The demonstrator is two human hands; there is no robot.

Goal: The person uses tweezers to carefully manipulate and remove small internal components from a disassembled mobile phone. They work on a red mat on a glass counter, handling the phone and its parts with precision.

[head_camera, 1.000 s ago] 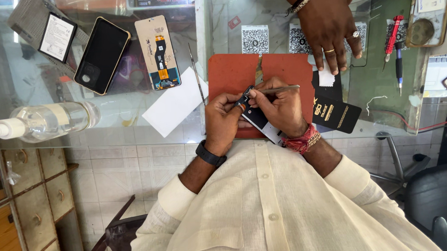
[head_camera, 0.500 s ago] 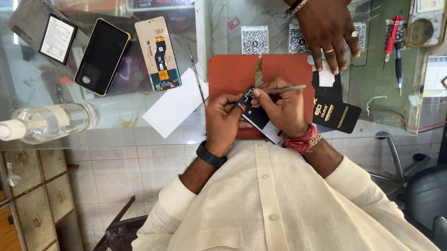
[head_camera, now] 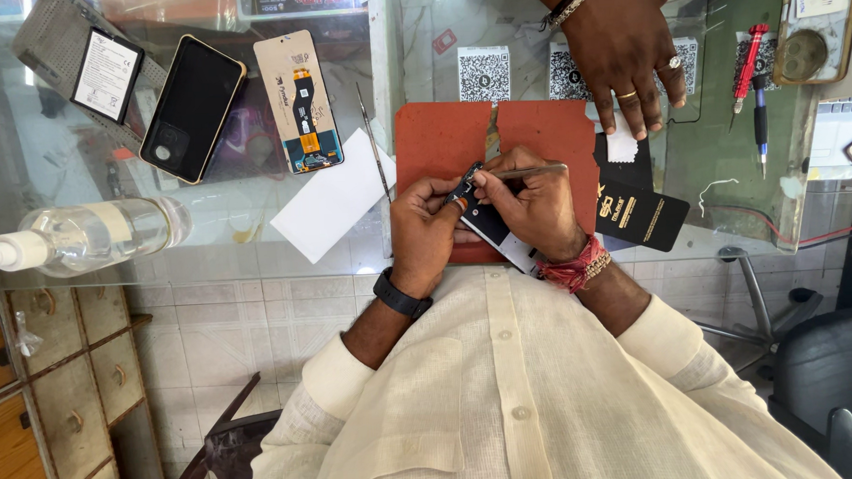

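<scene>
Left hand (head_camera: 426, 232) pinches the small dark phone part (head_camera: 487, 226) over the red mat (head_camera: 437, 140), long axis running down-right toward the body; right hand (head_camera: 535, 203), equally close, grips slim tweezers (head_camera: 527, 172) lying left, tip at the part's upper end

Three hands were in view: the wearer's left hand (head_camera: 426, 232) and right hand (head_camera: 536, 200), plus one other person's ringed hand (head_camera: 627, 48) at the far edge. One clear plastic spray bottle (head_camera: 86, 236) lay on its side. There were two dark rectangular phones, one black gold-rimmed phone (head_camera: 193, 108) on the glass and one partly hidden dark phone (head_camera: 497, 232) under the wearer's hands. One phone display panel with an orange flex cable (head_camera: 298, 100), one white-labelled flat battery (head_camera: 107, 76), one blank white paper sheet (head_camera: 335, 195), one red rubber work mat (head_camera: 441, 140), two square printed code stickers (head_camera: 484, 73), one black card sleeve (head_camera: 640, 218), and what seemed to be two screwdrivers, a red-handled screwdriver (head_camera: 748, 58) and a dark blue one (head_camera: 760, 124), were there
</scene>
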